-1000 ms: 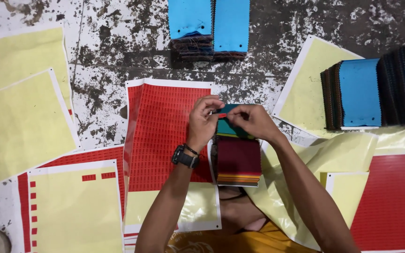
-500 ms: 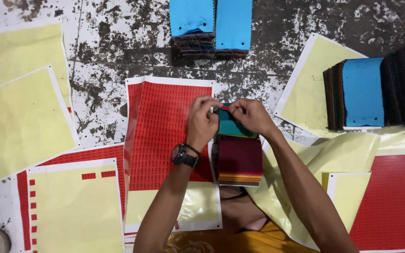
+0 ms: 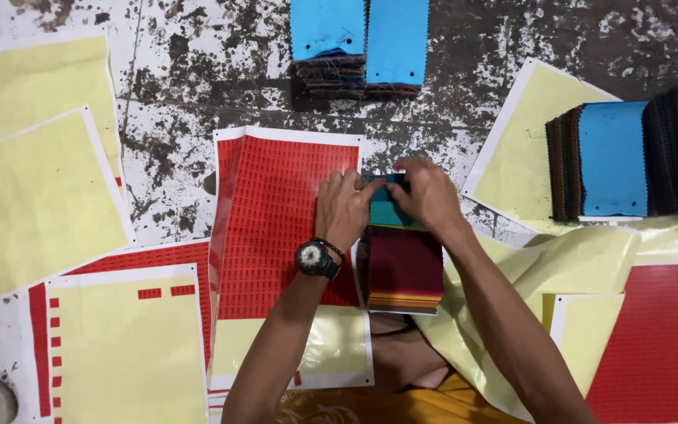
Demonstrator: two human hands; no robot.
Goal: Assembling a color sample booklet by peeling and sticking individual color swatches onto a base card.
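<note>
Both forearms reach up from the bottom edge and meet near the middle of the floor. The left hand (image 3: 344,206), with a black watch (image 3: 317,258) on its wrist, lies knuckles up, fingers curled close together, their tips pinching the left edge of a small teal swatch (image 3: 390,210). The right hand (image 3: 427,195) comes in from the other side, fingers bent and bunched over the swatch's top right corner. The swatch sits on top of a swatch stack (image 3: 404,269) whose maroon face shows below it, just right of a red sticker sheet (image 3: 280,212). The fingertips of both hands cover most of the teal piece, so whether a sticker sits between them cannot be told. The stack's lower layers show only as thin coloured edges. More swatch piles (image 3: 360,43) with blue tops lie at the top, and another pile (image 3: 629,157) at right is cut off by the frame. Yellow sheets (image 3: 33,196) lie around.
</note>
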